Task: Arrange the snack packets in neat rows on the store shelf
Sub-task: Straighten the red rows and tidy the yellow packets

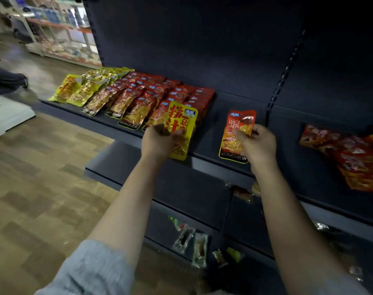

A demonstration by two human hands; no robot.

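Note:
My left hand (160, 141) grips a yellow snack packet (182, 124) with red characters, held upright just over the front edge of the dark shelf (215, 107). My right hand (258, 143) pinches an orange-red packet (234, 135) by its right side, a little to the right of the yellow one. Behind and left of my left hand, rows of red packets (172, 92) and yellow packets (85, 88) lie overlapping on the shelf. A loose heap of red packets (356, 154) lies on the shelf at the far right.
Lower shelves (181, 188) below my arms hold a few small scattered packets (192, 241). A slotted upright (285, 69) divides the shelf's back panel. Wood-look floor is on the left, with a person's shoe (21, 79) and another store rack (59, 28) farther back.

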